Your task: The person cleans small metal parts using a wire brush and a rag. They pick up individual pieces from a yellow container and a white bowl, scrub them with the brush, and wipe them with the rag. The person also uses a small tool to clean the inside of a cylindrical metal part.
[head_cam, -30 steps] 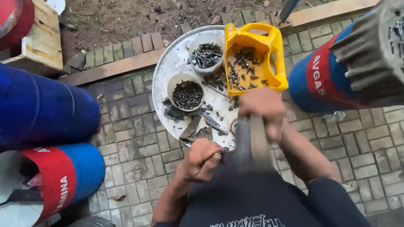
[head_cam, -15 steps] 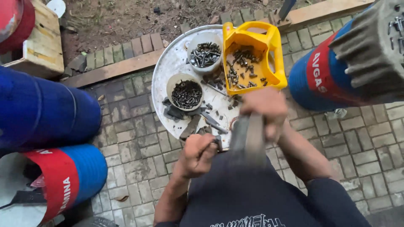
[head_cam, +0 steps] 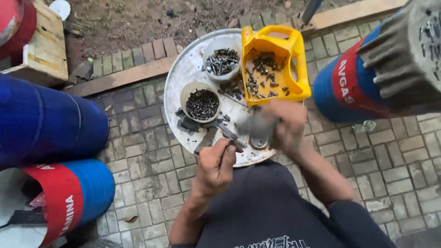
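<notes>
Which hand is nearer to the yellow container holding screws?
Right. The right hand, blurred, sits just below the yellow container, almost at its lower edge. The left hand is farther off, down at the near rim of the round metal tray.

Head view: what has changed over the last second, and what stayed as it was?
The right hand swung the dark tool down from near the body onto the round metal tray; it now blurs there. The left hand still pinches a small dark piece at the tray's near edge. The yellow container, two cups and blue drums stayed put.
</notes>
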